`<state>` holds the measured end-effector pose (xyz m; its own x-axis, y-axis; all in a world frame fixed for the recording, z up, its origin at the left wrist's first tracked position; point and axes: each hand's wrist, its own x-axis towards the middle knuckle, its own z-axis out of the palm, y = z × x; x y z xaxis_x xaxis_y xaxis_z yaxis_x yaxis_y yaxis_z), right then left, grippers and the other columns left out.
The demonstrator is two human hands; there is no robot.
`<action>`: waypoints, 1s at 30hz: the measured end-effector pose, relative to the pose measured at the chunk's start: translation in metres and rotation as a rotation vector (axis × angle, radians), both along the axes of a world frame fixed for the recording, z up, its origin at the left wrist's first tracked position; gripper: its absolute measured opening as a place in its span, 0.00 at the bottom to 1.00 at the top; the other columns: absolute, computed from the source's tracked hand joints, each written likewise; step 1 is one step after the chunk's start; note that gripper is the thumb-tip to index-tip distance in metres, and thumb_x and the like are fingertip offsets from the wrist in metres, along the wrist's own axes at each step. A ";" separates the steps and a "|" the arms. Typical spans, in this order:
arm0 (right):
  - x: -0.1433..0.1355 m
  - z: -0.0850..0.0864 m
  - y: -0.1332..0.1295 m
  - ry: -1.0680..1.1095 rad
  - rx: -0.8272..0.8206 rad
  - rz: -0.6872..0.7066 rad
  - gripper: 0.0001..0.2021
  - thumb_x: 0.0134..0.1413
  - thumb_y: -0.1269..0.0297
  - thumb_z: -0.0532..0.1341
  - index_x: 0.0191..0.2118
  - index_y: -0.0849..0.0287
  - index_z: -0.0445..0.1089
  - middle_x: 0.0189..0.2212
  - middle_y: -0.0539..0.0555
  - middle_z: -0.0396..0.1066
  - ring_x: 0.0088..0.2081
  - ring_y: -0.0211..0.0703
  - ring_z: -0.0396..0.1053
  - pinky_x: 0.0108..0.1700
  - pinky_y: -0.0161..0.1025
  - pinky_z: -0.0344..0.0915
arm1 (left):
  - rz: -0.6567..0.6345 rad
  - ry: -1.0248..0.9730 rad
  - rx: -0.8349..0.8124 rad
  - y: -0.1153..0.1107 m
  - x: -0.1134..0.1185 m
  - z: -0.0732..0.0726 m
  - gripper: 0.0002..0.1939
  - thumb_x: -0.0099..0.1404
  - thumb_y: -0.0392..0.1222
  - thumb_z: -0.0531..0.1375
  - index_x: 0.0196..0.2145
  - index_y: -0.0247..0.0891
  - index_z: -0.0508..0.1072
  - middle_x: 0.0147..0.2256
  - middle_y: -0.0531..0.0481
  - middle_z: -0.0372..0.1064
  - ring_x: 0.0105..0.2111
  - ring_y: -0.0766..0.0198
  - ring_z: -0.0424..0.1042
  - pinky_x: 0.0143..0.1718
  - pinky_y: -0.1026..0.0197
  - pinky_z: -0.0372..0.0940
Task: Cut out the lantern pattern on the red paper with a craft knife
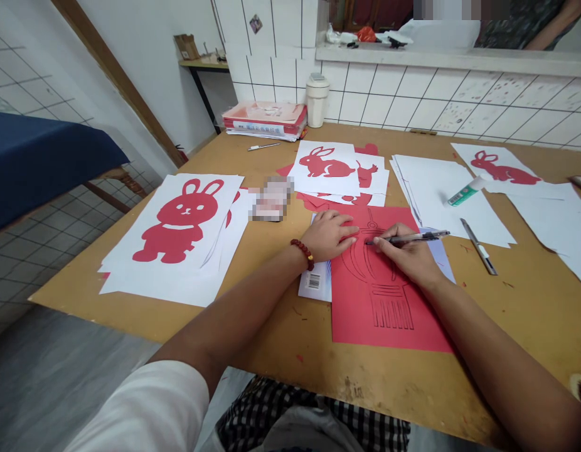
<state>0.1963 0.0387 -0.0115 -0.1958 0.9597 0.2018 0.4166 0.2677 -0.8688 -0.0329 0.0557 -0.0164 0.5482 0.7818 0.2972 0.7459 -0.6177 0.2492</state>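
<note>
A sheet of red paper (354,314) lies before me, bearing a black line drawing of a lantern with a fringed tassel. My right hand (408,254) grips a black pen (425,236), its tip at the drawing's upper body. Fingers outstretched, my left hand (329,235) rests flat on the paper's upper left part. Under the red sheet is a pale blue booklet (314,282) with a barcode, showing at both sides. My right hand covers part of the lantern's outline.
White sheets with red paper rabbits lie left (175,220), at the back (325,166) and right (502,169). A utility knife (479,247) and glue stick (465,191) lie to the right. A white cup (317,100) stands beside stacked paper packs (265,119). Another person's arm (561,25) shows beyond the ledge.
</note>
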 end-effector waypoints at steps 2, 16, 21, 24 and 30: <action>0.000 0.000 0.000 0.011 -0.005 -0.005 0.13 0.55 0.52 0.67 0.29 0.55 0.69 0.28 0.51 0.72 0.32 0.44 0.68 0.37 0.42 0.64 | -0.001 0.002 0.001 0.000 0.000 0.000 0.17 0.73 0.48 0.56 0.54 0.45 0.78 0.58 0.49 0.70 0.56 0.51 0.63 0.62 0.45 0.57; 0.000 0.000 0.000 0.017 0.001 -0.001 0.13 0.53 0.52 0.68 0.28 0.54 0.68 0.27 0.51 0.71 0.31 0.44 0.68 0.36 0.42 0.64 | -0.003 -0.007 0.002 0.001 0.000 -0.002 0.16 0.73 0.48 0.56 0.53 0.46 0.78 0.58 0.49 0.70 0.57 0.51 0.63 0.62 0.45 0.56; -0.001 0.002 -0.002 0.018 -0.016 0.010 0.14 0.53 0.51 0.68 0.27 0.54 0.68 0.27 0.52 0.72 0.32 0.45 0.69 0.37 0.43 0.65 | 0.000 -0.002 -0.007 0.000 0.000 0.000 0.17 0.73 0.48 0.56 0.54 0.46 0.77 0.58 0.49 0.70 0.57 0.51 0.63 0.62 0.45 0.57; -0.002 0.004 -0.003 0.043 -0.027 0.012 0.14 0.53 0.51 0.68 0.27 0.54 0.68 0.26 0.51 0.72 0.31 0.44 0.69 0.37 0.43 0.66 | 0.000 0.001 -0.013 0.000 0.000 0.000 0.17 0.73 0.48 0.56 0.54 0.44 0.77 0.59 0.49 0.70 0.57 0.51 0.63 0.62 0.45 0.57; -0.003 0.005 -0.004 0.018 -0.020 0.016 0.15 0.52 0.51 0.68 0.27 0.54 0.68 0.26 0.51 0.72 0.31 0.44 0.68 0.36 0.42 0.65 | 0.000 -0.008 -0.018 0.000 0.000 0.000 0.17 0.73 0.48 0.56 0.54 0.46 0.77 0.58 0.48 0.70 0.57 0.51 0.63 0.62 0.44 0.57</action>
<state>0.1938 0.0352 -0.0065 -0.2073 0.9605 0.1858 0.3967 0.2562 -0.8815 -0.0329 0.0555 -0.0163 0.5460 0.7869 0.2875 0.7437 -0.6133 0.2662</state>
